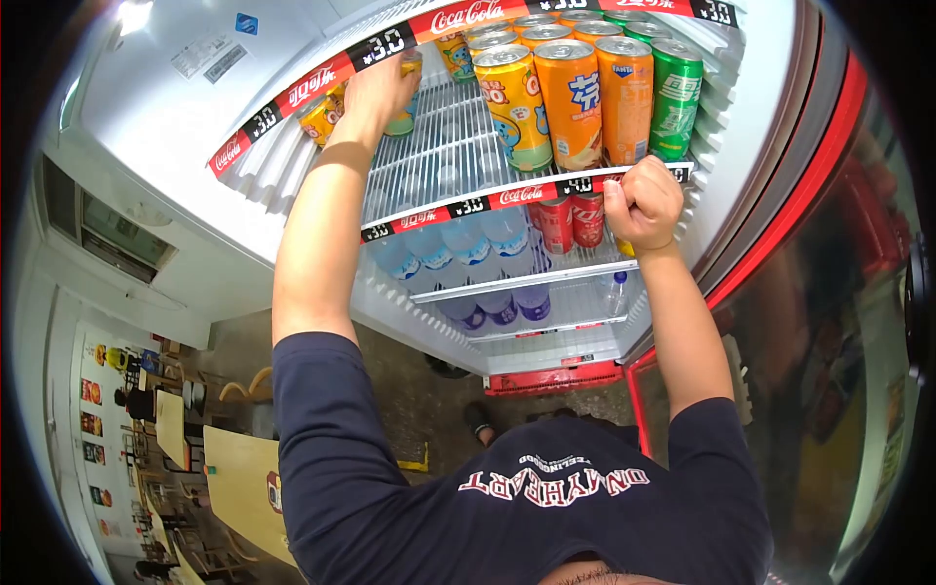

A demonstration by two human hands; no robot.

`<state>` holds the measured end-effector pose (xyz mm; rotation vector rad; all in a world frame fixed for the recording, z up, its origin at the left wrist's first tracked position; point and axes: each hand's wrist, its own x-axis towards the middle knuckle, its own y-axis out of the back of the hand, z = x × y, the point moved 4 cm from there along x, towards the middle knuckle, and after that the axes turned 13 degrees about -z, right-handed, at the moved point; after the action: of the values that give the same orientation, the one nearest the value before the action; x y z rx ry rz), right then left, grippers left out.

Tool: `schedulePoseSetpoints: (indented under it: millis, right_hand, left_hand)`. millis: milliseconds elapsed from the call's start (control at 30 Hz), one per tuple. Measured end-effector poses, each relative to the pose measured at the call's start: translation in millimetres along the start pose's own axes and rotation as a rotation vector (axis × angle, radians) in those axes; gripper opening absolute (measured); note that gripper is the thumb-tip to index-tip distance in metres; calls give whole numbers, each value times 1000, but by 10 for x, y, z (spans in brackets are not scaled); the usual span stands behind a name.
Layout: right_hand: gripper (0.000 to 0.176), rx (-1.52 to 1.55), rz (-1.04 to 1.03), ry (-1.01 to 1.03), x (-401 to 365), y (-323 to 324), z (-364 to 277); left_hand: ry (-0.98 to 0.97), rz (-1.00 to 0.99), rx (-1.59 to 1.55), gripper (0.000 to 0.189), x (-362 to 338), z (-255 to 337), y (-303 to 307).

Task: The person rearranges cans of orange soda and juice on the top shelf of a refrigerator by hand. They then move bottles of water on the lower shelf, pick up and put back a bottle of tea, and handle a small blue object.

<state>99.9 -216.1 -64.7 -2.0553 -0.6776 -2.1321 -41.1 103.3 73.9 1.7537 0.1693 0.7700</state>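
Observation:
My left hand (378, 96) reaches into the drinks fridge, under the upper shelf's price strip. Its fingers are around a yellow and green drink can (402, 123), partly covered by the hand and the strip. Beside it on the left stand more yellow cans (320, 119). My right hand (645, 202) is closed on the front edge of the wire shelf (507, 195), at its right end. Just behind that hand are an orange soda can (625, 102) and a green can (676, 102). A yellow can (513, 109) heads the row further left.
Below are red cans (571, 224) and water bottles (473, 242), with purple-labelled bottles (502, 307) lower down. The fridge's red-edged door (780, 234) stands open on the right. Tables (244, 487) and chairs lie to the left.

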Motion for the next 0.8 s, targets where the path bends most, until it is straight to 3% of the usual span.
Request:
schedulePoseSetpoints:
  millis: [100,200,300,500,633,800]
  right_hand:
    - [31,1,-16,3,-9,2,-3]
    - [35,-11,5,0,20,3,5]
    - [37,-30,8,-8,23,-1,-4]
    - [36,-53,21,1,53,-6,-21]
    - [36,-71,24,-18,41,-18,-13]
    - [36,-76,21,-13,32,-18,-9]
  left_hand:
    - [-2,21,-3,42,132,68,-13]
    - [117,9,-20,48,246,132,30]
    - [99,145,-126,60,378,150,-55]
    - [36,377,-261,58,626,213,-292]
    - [75,359,-343,57,806,132,-437]
    - [-12,258,-444,58,847,120,-491]
